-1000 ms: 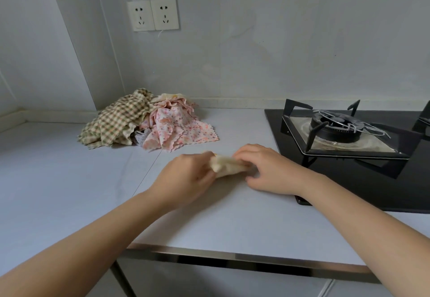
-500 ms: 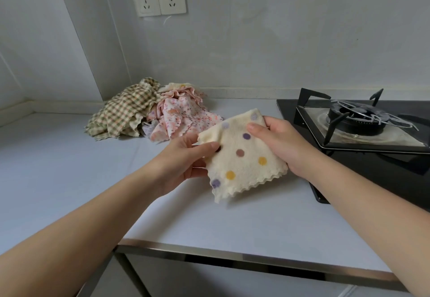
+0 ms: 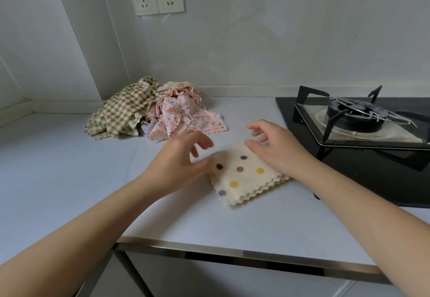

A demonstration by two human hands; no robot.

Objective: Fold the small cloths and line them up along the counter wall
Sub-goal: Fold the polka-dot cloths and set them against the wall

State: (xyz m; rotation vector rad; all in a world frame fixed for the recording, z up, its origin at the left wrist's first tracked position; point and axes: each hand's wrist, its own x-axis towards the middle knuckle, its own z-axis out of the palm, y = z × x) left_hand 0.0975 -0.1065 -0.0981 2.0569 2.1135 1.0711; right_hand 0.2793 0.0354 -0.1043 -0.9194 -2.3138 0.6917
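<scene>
Flatly folded, the cream dotted cloth lies on the counter about midway between the front edge and the back wall. Its zigzag hems are stacked and face the front edge, and the gas hob sits just beside it at the counter's right end.

The cloth sits between the two hands. The left hand is at its left edge, blurred, with fingers spread and loosely bent and nothing in its grasp; I cannot tell whether it touches the fabric. The right hand is over the cloth's far right part, its fingers relaxed and lifted clear of the counter. The thumb is at the cloth's far corner, and this hand grips nothing.

Toward the back wall near the inner corner, well apart from the hands, a checked cloth and a pink floral cloth lie in a crumpled heap, touching each other.
</scene>
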